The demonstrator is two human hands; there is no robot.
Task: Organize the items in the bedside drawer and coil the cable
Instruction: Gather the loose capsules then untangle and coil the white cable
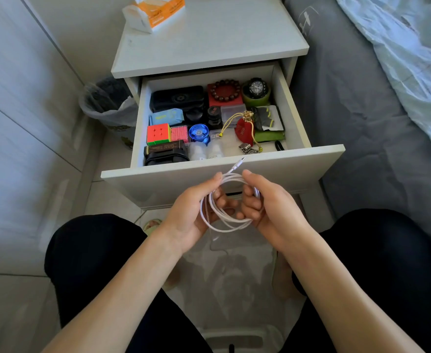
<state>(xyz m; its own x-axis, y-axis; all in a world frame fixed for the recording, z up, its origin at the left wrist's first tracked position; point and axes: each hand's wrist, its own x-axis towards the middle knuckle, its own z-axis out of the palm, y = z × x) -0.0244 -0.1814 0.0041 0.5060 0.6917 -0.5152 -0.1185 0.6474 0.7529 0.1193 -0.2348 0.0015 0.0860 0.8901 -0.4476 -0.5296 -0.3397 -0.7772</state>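
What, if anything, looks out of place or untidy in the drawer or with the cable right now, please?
Nothing looks damaged or spilled. The white cable is looped between the left hand and right hand, with one connector end sticking out loose. In the drawer, the red pouch lies with its yellow cord sprawled across neighbouring items.

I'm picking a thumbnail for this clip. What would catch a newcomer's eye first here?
First, the white cable, looped into a coil and held between the left hand and right hand in front of the open drawer. Behind them, the drawer's bright contents stand out: a puzzle cube at left, a blue yo-yo mid-drawer and a bead bracelet on a red box at the back.
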